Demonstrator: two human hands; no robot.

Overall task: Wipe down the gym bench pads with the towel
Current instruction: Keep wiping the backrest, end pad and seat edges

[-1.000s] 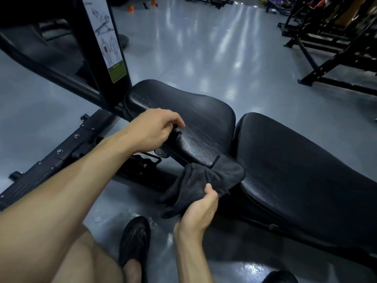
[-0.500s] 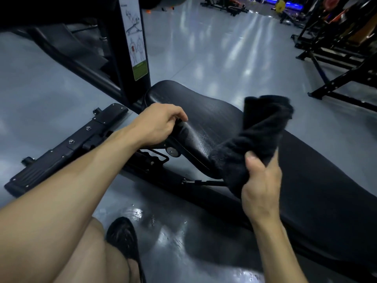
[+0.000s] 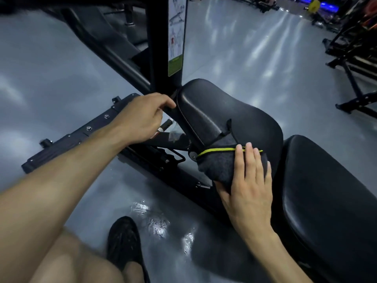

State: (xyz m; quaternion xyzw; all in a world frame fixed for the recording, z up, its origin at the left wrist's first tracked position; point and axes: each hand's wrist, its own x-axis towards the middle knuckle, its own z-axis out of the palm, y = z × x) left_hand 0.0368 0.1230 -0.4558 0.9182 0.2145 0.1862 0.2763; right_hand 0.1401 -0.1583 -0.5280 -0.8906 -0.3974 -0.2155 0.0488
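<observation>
The small black seat pad [image 3: 234, 115] sits mid-frame, with the larger black back pad [image 3: 326, 201] to its right. A dark grey towel [image 3: 218, 168] with a yellow-green edge stripe is draped over the seat pad's near corner. My right hand [image 3: 251, 186] lies on the towel with its fingers flat on top and its thumb tucked under the lower edge, pressing it to the pad. My left hand [image 3: 142, 117] has its fingers curled at the seat pad's far left edge, beside the upright post.
A black upright post with an instruction label [image 3: 175, 37] rises behind the seat pad. A black floor rail [image 3: 81, 135] runs left. My black shoe [image 3: 124, 244] stands by a wet patch [image 3: 157, 223] on the grey floor. Other machine frames [image 3: 355, 58] stand at the right.
My right hand brought the towel down from above the back pad onto the seat pad's near corner. My left hand slid further along the seat pad's edge toward the post.
</observation>
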